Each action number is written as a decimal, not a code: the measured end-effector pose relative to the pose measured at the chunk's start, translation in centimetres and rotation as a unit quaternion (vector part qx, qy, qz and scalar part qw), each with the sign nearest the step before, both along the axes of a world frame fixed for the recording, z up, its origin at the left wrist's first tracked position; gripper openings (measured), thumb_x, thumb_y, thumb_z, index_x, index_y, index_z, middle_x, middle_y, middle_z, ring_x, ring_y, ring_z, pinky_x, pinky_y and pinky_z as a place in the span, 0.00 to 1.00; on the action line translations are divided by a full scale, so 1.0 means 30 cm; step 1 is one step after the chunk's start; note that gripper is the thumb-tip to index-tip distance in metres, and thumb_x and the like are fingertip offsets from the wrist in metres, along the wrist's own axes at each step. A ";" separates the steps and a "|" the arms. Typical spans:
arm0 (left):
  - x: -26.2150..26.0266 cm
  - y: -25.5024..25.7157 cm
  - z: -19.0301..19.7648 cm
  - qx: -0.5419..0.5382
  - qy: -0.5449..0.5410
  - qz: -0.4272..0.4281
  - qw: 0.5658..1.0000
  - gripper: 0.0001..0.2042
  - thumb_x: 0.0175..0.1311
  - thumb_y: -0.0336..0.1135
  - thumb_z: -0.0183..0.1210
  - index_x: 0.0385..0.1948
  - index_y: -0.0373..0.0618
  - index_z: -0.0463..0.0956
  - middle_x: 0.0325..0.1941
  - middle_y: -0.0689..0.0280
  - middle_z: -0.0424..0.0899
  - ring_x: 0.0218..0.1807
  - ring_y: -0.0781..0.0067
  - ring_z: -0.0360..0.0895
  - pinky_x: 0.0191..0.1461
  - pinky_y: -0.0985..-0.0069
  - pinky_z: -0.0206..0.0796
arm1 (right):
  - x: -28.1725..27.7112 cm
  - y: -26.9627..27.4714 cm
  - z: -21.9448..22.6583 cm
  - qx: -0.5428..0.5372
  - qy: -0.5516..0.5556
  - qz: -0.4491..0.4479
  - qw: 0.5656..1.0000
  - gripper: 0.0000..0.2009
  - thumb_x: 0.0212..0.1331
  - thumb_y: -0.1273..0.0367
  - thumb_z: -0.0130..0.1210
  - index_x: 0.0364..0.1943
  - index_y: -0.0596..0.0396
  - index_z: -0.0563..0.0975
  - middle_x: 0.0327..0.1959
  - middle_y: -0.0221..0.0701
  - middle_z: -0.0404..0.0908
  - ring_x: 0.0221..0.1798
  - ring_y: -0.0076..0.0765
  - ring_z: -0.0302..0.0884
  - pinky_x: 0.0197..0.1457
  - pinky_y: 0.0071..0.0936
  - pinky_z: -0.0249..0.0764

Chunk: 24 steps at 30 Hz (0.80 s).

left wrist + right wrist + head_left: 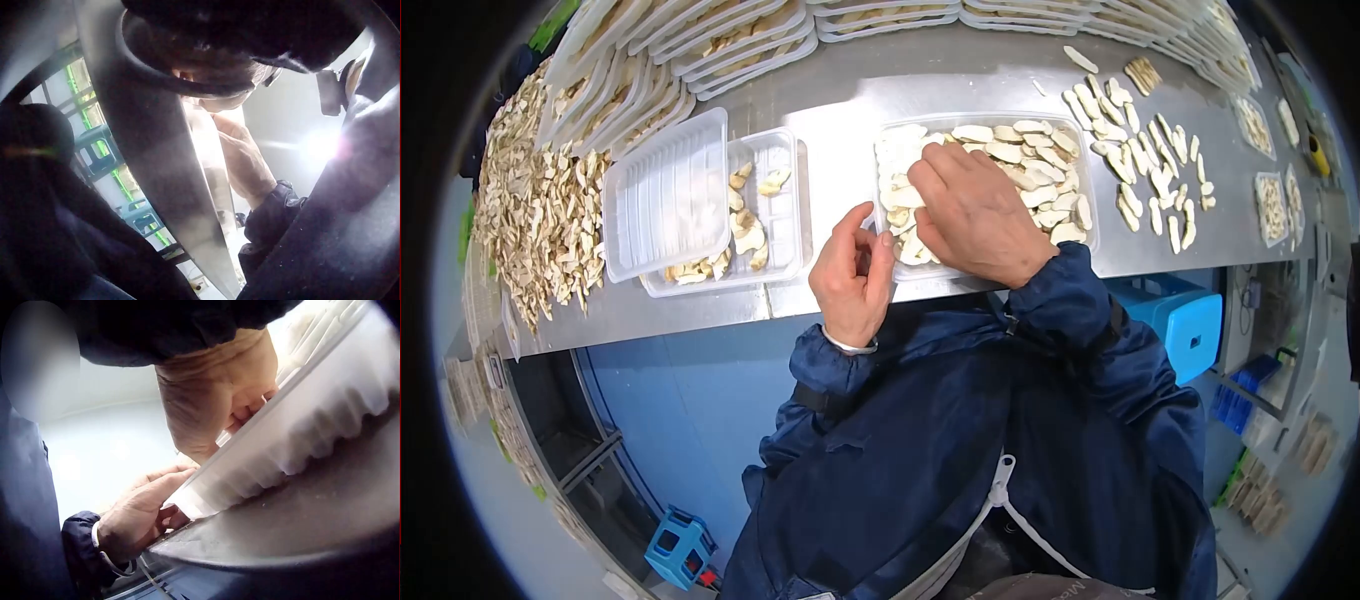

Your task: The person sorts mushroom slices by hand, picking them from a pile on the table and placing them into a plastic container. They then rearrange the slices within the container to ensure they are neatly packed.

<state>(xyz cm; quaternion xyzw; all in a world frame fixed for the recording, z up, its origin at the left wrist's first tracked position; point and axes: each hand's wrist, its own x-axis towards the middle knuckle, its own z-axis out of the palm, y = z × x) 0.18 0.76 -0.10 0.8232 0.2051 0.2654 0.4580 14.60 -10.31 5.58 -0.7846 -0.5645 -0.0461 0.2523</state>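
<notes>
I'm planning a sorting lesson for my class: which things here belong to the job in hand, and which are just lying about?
Part of the job:
right hand, over the slices in the tray
left hand, beside the tray
loose slices at right, probably supply
stacked trays behind, perhaps finished

Apparently just lying about:
blue stool at right
second stool, lower left

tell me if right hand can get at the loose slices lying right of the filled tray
Probably yes: the right hand reaches into the filled tray, the loose slices lie uncovered on the table beside it, and nothing tall stands between.
</notes>
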 end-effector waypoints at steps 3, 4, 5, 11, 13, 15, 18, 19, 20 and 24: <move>-0.001 -0.001 0.005 -0.008 0.003 0.002 1.000 0.15 0.66 0.25 0.57 0.54 0.36 0.72 0.25 0.70 0.74 0.23 0.88 0.65 0.25 0.86 0.57 | 0.005 -0.007 0.005 0.010 0.015 0.001 1.000 0.11 0.44 0.75 0.58 0.33 0.59 0.71 0.34 0.39 0.70 0.41 0.45 0.71 0.43 0.38 0.68; -0.002 -0.003 0.008 -0.017 0.001 0.001 1.000 0.15 0.66 0.25 0.56 0.54 0.36 0.72 0.26 0.70 0.74 0.23 0.88 0.65 0.25 0.86 0.57 | 0.007 -0.013 0.009 0.013 0.021 0.000 1.000 0.13 0.44 0.74 0.58 0.34 0.59 0.70 0.34 0.39 0.69 0.41 0.46 0.71 0.43 0.38 0.68; -0.001 -0.005 0.010 -0.026 -0.002 -0.001 1.000 0.15 0.66 0.25 0.56 0.55 0.36 0.72 0.26 0.70 0.74 0.24 0.88 0.66 0.26 0.86 0.58 | 0.014 -0.024 0.025 0.031 0.022 -0.012 0.999 0.13 0.44 0.75 0.59 0.35 0.59 0.71 0.35 0.39 0.70 0.41 0.46 0.71 0.43 0.37 0.68; -0.006 -0.011 -0.001 -0.066 -0.011 0.005 0.998 0.15 0.66 0.25 0.55 0.54 0.35 0.72 0.25 0.68 0.75 0.23 0.86 0.67 0.26 0.85 0.58 | 0.185 -0.288 0.169 0.164 -0.001 -0.201 0.966 0.07 0.49 0.75 0.58 0.34 0.56 0.75 0.33 0.37 0.76 0.35 0.47 0.76 0.39 0.41 0.71; 0.000 -0.014 0.000 -0.067 -0.022 0.012 0.997 0.15 0.65 0.25 0.56 0.53 0.35 0.73 0.23 0.67 0.75 0.20 0.85 0.66 0.24 0.83 0.58 | 0.281 -0.439 0.195 0.168 -0.016 -0.302 0.938 0.03 0.53 0.74 0.56 0.31 0.57 0.76 0.31 0.37 0.78 0.33 0.48 0.77 0.37 0.42 0.72; -0.001 -0.012 -0.004 -0.050 -0.016 0.017 0.998 0.15 0.66 0.25 0.55 0.54 0.34 0.73 0.22 0.68 0.74 0.21 0.86 0.64 0.24 0.85 0.56 | 0.342 -0.570 0.197 0.077 -0.028 -0.376 0.923 0.03 0.55 0.73 0.54 0.30 0.57 0.77 0.30 0.39 0.79 0.33 0.50 0.78 0.37 0.43 0.73; 0.002 -0.019 -0.003 -0.083 -0.041 0.015 0.996 0.15 0.68 0.26 0.54 0.54 0.33 0.72 0.24 0.71 0.72 0.22 0.89 0.61 0.25 0.86 0.53 | 0.387 -0.683 0.133 -0.052 -0.022 -0.402 0.914 0.05 0.56 0.71 0.52 0.30 0.57 0.78 0.32 0.41 0.80 0.35 0.52 0.78 0.38 0.43 0.73; 0.002 -0.022 0.017 -0.061 -0.023 0.016 0.998 0.14 0.69 0.27 0.54 0.54 0.33 0.72 0.25 0.72 0.71 0.23 0.90 0.60 0.25 0.87 0.52 | 0.394 -0.685 0.109 -0.054 -0.018 -0.393 0.918 0.06 0.55 0.71 0.52 0.30 0.57 0.79 0.32 0.41 0.80 0.36 0.52 0.79 0.39 0.44 0.73; 0.001 -0.024 0.015 -0.061 -0.023 0.017 0.998 0.14 0.69 0.28 0.53 0.55 0.34 0.72 0.25 0.73 0.71 0.24 0.90 0.59 0.26 0.87 0.50 | 0.399 -0.682 0.088 -0.054 -0.014 -0.384 0.922 0.06 0.55 0.70 0.52 0.30 0.57 0.79 0.33 0.41 0.80 0.36 0.53 0.79 0.39 0.44 0.73; 0.000 -0.023 0.013 -0.040 -0.007 0.030 0.999 0.14 0.71 0.29 0.52 0.55 0.35 0.72 0.26 0.75 0.68 0.26 0.90 0.57 0.28 0.87 0.46 | 0.441 -0.632 0.022 -0.007 0.031 -0.313 0.949 0.07 0.56 0.69 0.53 0.35 0.57 0.78 0.34 0.38 0.78 0.37 0.49 0.77 0.42 0.41 0.72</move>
